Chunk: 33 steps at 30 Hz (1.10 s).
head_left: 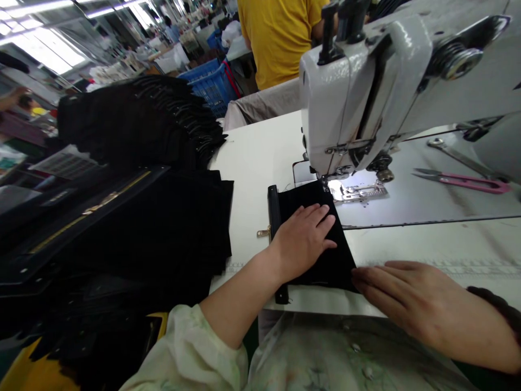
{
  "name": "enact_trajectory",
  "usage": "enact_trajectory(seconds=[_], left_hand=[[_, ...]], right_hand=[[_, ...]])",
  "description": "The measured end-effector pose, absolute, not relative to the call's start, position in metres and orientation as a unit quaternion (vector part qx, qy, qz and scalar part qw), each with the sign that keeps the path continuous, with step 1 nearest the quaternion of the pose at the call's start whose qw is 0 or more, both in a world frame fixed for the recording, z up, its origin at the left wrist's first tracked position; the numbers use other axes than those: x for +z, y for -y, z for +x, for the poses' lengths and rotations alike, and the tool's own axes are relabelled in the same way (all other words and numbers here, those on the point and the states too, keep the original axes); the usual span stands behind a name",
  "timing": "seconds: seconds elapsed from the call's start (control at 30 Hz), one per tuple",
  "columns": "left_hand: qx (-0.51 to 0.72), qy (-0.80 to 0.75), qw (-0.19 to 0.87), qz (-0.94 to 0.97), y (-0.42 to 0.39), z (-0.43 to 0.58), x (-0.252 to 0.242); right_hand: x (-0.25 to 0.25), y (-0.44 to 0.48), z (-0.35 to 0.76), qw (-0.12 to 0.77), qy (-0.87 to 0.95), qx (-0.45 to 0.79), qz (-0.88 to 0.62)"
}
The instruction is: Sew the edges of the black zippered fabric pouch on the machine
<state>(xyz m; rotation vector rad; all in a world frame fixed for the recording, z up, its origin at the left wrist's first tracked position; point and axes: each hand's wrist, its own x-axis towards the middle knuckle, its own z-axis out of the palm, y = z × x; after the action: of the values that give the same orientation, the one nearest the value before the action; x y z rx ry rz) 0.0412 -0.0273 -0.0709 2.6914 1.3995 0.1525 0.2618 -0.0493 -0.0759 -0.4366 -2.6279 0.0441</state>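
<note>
A black fabric piece [331,255] with a zipper along its left edge lies on the white table, its far end under the presser foot of the white sewing machine [366,92]. A small gold zipper pull [263,233] sticks out to the left. My left hand [303,239] lies flat on the fabric, fingers stretched out and together. My right hand [411,296] rests flat on the table at the fabric's near right corner, fingertips touching its edge.
Stacks of black fabric pieces [138,217] fill the left side of the white table [260,157]. Pink thread snips [468,181] and a wrench [451,152] lie behind the machine. A person in a yellow shirt [277,38] stands beyond, beside a blue basket [211,84].
</note>
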Motion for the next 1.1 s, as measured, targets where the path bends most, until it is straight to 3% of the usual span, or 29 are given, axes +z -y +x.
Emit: enact_trajectory(seconds=[0.13,0.37,0.67,0.9,1.1], left_hand=[[0.031,-0.462,0.053,0.885,0.018,0.039,-0.068],[0.017,-0.464,0.053,0.884,0.001,0.040,-0.061],[0.115,-0.409,0.067,0.903,0.038,0.034,-0.042],[0.122,-0.336,-0.092,0.929,0.047,0.038,-0.056],[0.075,-0.310,-0.084,0.944,0.042,0.039,-0.060]], right_hand=[[-0.063,0.032,0.253,0.160,0.980,0.029,-0.114],[-0.056,0.008,0.240,0.142,0.984,0.052,-0.092],[-0.070,0.009,0.255,0.307,0.944,0.057,-0.110],[-0.067,0.011,0.250,0.303,0.944,0.063,-0.113],[-0.079,0.013,0.250,0.297,0.944,0.060,-0.129]])
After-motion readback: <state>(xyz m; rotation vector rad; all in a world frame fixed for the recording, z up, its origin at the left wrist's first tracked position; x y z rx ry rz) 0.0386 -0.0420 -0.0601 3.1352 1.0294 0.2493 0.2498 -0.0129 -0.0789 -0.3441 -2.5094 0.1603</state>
